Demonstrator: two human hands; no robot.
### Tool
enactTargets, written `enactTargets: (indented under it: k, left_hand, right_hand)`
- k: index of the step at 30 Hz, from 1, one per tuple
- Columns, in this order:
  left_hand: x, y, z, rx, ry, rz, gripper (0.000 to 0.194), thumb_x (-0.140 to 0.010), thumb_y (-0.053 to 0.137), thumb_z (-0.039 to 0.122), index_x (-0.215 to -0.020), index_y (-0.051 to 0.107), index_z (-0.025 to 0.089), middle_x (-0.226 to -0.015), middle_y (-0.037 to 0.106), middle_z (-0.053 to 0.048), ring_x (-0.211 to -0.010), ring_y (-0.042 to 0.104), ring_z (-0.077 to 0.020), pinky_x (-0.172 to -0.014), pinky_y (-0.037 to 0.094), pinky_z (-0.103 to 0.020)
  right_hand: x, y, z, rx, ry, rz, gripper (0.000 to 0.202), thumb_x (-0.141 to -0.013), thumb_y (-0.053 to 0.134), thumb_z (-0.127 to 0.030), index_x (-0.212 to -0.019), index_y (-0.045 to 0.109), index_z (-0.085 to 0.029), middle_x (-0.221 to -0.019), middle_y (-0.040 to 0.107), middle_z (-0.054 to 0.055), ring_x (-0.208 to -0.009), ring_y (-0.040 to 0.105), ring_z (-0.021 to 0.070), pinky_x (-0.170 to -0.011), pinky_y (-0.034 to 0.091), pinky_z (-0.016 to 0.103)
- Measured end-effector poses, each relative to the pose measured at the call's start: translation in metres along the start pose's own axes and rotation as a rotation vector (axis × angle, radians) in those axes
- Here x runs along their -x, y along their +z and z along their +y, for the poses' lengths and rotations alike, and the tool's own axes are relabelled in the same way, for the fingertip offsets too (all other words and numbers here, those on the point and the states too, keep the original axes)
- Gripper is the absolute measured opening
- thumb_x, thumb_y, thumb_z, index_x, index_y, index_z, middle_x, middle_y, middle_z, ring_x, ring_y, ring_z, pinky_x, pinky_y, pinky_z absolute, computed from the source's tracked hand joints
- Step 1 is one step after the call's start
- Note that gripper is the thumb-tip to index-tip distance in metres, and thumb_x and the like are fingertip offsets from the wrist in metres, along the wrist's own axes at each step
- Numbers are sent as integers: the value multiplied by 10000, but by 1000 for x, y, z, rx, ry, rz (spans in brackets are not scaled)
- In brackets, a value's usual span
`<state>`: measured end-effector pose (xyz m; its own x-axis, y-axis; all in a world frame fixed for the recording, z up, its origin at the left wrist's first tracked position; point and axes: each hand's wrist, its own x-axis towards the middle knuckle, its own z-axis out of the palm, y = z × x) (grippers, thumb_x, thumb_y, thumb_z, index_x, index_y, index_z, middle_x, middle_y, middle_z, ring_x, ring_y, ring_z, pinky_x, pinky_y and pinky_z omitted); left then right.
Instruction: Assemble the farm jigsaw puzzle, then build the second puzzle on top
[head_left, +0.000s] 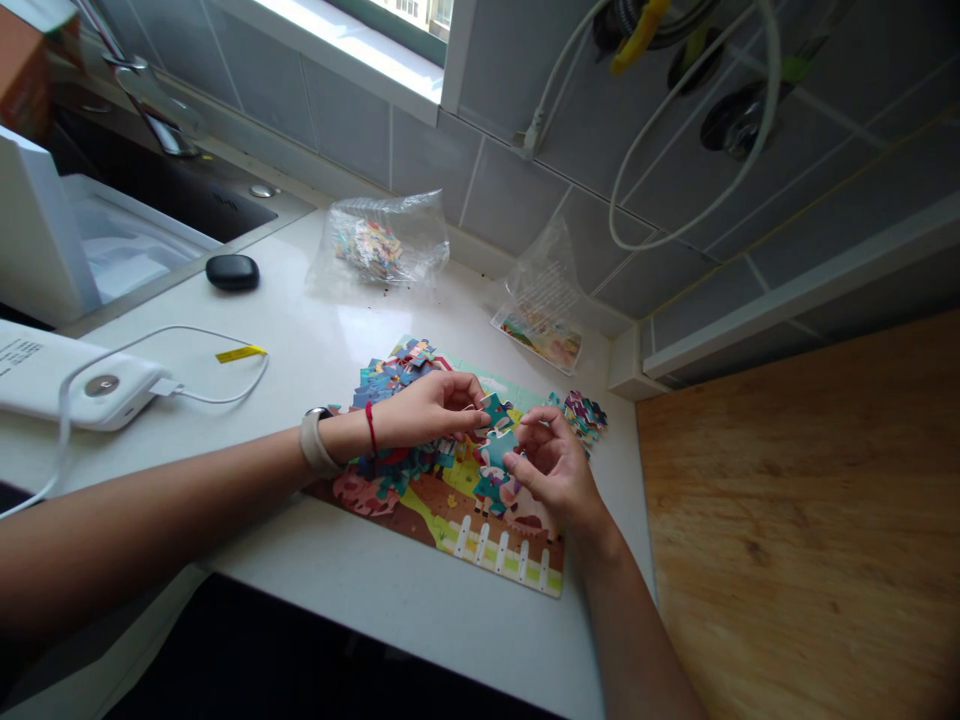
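My left hand [435, 408] pinches a teal jigsaw puzzle piece [495, 408] between thumb and fingers. Close beside it, my right hand [553, 465] grips another teal jigsaw puzzle piece [496, 446] by its right side. Both pieces are held above a colourful farm-scene puzzle sheet [427, 515] with a white fence printed along its front. A heap of loose puzzle pieces [386, 378] lies on the sheet's left part, partly covered by my left hand. A smaller pile of pieces [586, 415] rests on the counter past my right hand.
At the back lie a clear bag of puzzle pieces [371, 245] and a clear bag with a picture card [544, 340]. A black mouse-shaped object [232, 272] and a white power bank [97, 385] with a cable are on the left, near the sink [247, 215]. A wooden board [795, 500] stands right.
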<state>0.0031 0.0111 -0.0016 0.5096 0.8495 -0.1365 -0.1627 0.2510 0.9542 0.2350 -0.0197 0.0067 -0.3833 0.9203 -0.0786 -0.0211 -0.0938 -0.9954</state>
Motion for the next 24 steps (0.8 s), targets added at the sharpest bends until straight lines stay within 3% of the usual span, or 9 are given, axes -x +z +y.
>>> enactTargets:
  k: [4,7,12,19,24]
  left_hand:
    - [-1,-1,-3,-8,-5,19,329,-804,847,335,-858,565,175,-775,691,18,-713,692,-116,-648,545,-225]
    - [-3,-2,-5,35,7,51,357,-772,858,294,-861,532,180,-811,684,26,-760,711,-122,-683,573,-233]
    - [-4,-4,-8,28,-8,80,375,-760,854,257,-882,507,185,-750,653,57,-666,663,-81,-622,549,-192]
    - [-3,-3,-6,120,-78,53,450,-752,894,276,-920,484,195,-754,674,55,-688,723,-112,-634,606,-227]
    - [-2,-3,-6,108,-47,11,420,-774,885,262,-920,497,190,-743,677,48,-657,699,-90,-623,581,-205]
  right_hand:
    - [1,0,0,-39,15,9,458,-816,844,-329,-1202,599,-332,-875,565,-56,-607,548,105,-488,544,221]
    - [-2,-3,2,-1,-40,152,437,-830,830,-334,-1237,673,-304,-917,575,-34,-689,596,106,-600,577,231]
    - [-9,-2,5,68,-61,369,375,-788,865,-407,-1089,722,-235,-916,617,-7,-720,629,133,-655,608,276]
    - [-9,6,2,95,-97,379,375,-762,871,-408,-1039,680,-244,-859,651,-16,-702,646,147,-651,609,290]
    - [-10,9,2,152,-150,395,318,-776,855,-365,-1004,666,-252,-785,629,-33,-705,646,149,-652,594,274]
